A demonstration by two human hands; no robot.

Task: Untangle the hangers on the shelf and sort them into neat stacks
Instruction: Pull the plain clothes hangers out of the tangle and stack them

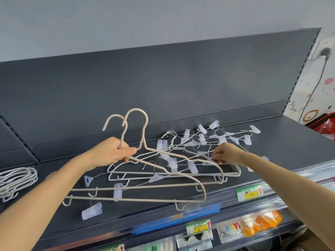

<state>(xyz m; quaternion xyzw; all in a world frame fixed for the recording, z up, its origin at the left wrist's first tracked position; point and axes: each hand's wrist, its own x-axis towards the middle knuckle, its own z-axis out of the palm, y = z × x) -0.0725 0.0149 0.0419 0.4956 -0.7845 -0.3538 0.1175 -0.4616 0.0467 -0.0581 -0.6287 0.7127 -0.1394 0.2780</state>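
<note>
Landmark: clip-hanger tangle [199, 142], a heap of thin wire hangers with clear plastic clips, lying toward the back of the dark shelf [281, 156].

- Left hand [116, 153]: left of the tangle, raised off the shelf. Fingers and thumb are wrapped round the necks of two beige hangers [136, 199]. Their hooks point up, and their bars slope down in front of the tangle toward the shelf's front edge. A clip hanger's wire runs across them, so they are not free of it.
- Right hand [223, 154]: at the tangle's near right edge, fingertips closed in a tight pinch on one thin strand. Whether that strand is a clip hanger's wire or a beige shoulder, cannot tell.
- More beige hangers [145, 173] lie flat just in front of the tangle, partly under it.
- One loose clip [91, 212] lies well in front and left of the tangle.
- White hangers [18, 178], nested in a stack, sit far left of the tangle.
- Price tags [250, 193] and packaged goods [261, 221] sit below and in front of the tangle.
</note>
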